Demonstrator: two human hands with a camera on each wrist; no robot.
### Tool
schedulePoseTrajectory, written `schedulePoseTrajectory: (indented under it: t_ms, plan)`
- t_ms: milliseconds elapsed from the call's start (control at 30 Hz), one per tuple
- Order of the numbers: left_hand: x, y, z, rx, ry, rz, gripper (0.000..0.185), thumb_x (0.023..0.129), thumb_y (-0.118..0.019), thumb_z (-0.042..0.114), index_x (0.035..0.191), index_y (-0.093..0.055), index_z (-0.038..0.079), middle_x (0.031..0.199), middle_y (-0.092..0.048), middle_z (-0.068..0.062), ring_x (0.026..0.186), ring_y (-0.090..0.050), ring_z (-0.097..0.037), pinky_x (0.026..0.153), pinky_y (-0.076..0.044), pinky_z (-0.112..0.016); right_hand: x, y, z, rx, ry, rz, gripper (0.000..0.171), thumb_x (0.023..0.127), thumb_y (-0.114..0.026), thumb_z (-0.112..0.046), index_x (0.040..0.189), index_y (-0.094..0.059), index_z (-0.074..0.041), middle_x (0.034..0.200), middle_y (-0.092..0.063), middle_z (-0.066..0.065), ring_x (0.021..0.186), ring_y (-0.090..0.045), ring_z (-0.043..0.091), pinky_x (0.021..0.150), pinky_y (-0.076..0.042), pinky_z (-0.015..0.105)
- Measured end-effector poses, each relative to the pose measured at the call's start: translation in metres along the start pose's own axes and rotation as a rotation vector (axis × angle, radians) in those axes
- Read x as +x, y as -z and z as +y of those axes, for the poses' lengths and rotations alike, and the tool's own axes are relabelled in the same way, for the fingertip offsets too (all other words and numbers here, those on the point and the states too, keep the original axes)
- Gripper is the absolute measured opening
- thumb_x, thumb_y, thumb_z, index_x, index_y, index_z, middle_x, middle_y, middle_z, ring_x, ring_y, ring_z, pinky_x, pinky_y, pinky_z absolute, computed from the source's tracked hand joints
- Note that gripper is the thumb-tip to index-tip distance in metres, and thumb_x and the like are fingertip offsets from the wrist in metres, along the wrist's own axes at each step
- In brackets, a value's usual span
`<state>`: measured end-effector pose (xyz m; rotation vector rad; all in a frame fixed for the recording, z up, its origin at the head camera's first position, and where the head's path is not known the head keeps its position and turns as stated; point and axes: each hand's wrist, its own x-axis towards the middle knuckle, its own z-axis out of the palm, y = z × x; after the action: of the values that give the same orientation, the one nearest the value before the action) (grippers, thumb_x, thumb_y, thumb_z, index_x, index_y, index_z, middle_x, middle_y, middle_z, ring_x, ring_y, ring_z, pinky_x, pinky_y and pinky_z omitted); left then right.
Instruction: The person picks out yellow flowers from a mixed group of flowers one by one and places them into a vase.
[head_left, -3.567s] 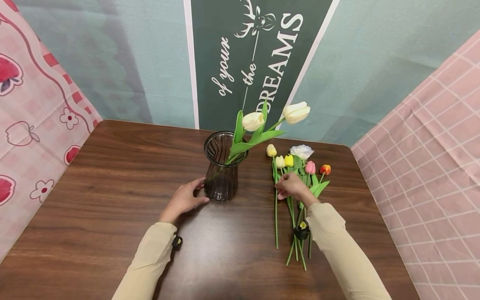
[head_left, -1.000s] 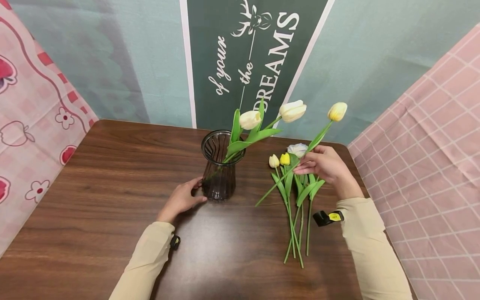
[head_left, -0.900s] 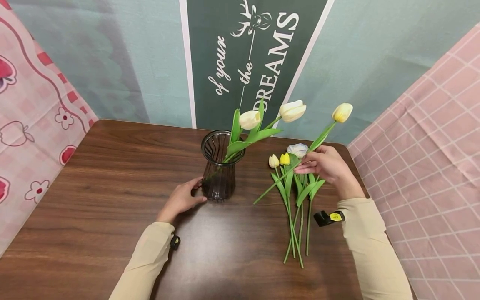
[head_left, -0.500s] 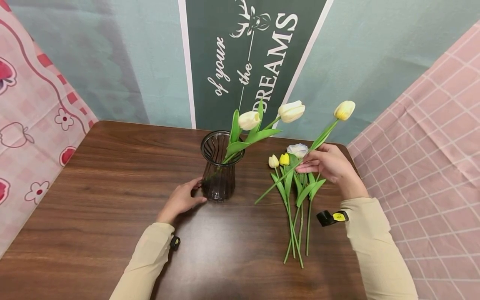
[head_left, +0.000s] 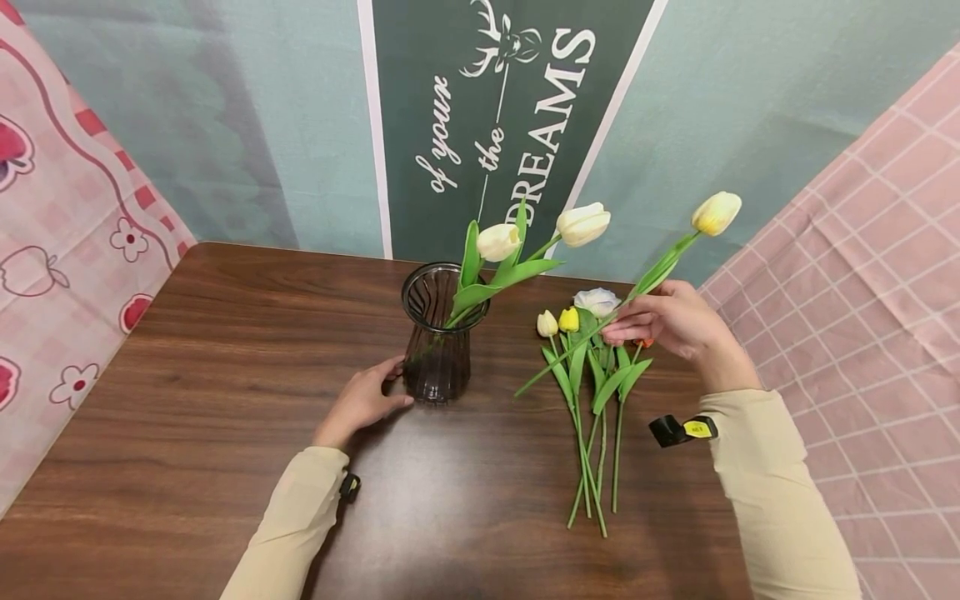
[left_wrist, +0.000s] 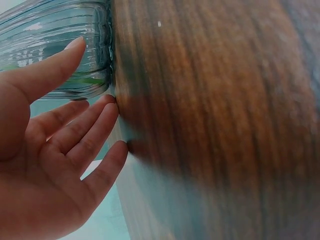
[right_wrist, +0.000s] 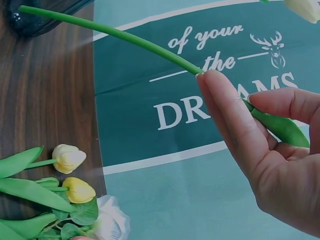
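In the head view my right hand (head_left: 671,327) pinches the stem of a pale yellow tulip (head_left: 716,214) above the loose flowers. The bloom tilts up to the right, and the green stem (right_wrist: 135,40) slants down toward the vase side. My left hand (head_left: 364,403) rests on the table beside the base of a dark ribbed glass vase (head_left: 441,367). In the left wrist view its fingers (left_wrist: 100,175) are mostly straight, with the thumb along the glass; whether it presses is unclear. Two white tulips (head_left: 582,224) with green leaves stand in the vase, leaning right.
On the wooden table (head_left: 225,350) several flowers lie under my right hand: a small cream tulip (head_left: 547,323), a yellow tulip (head_left: 569,319), a whitish-blue flower (head_left: 596,302) and a partly hidden orange-red bloom (head_left: 643,342). A printed cloth backdrop (head_left: 322,125) rises behind the table.
My right hand has taken the pale yellow tulip from the loose flowers, lifted it and drifted a little right and up with it. My left hand stays beside the vase.
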<state>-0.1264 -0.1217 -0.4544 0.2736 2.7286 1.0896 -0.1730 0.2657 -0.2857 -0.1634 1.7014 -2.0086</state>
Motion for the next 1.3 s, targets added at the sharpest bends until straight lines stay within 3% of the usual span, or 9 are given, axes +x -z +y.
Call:
schedulePoseTrajectory:
  t_ms: [267, 1300]
  plan:
    - [0.000, 0.000, 0.000, 0.002, 0.004, -0.010, 0.069, 0.077, -0.071, 0.022, 0.136, -0.040, 0.002, 0.120, -0.057, -0.016, 0.113, -0.050, -0.034, 0.098, -0.033, -0.049, -0.002, 0.003, -0.007, 0.029, 0.026, -0.081, 0.029, 0.091, -0.031, 0.013, 0.088, -0.059, 0.020, 0.083, -0.062, 0.033, 0.078, -0.065, 0.036, 0.073, -0.051, 0.041]
    - [0.001, -0.001, 0.000, -0.004, -0.003, -0.003, 0.068, 0.078, -0.072, 0.022, 0.135, -0.041, 0.001, 0.119, -0.058, -0.016, 0.112, -0.051, -0.033, 0.097, -0.034, -0.049, -0.010, 0.002, -0.041, 0.268, 0.182, -0.190, 0.038, 0.089, -0.019, 0.018, 0.085, -0.056, 0.026, 0.086, -0.059, 0.039, 0.085, -0.061, 0.046, 0.078, -0.047, 0.049]
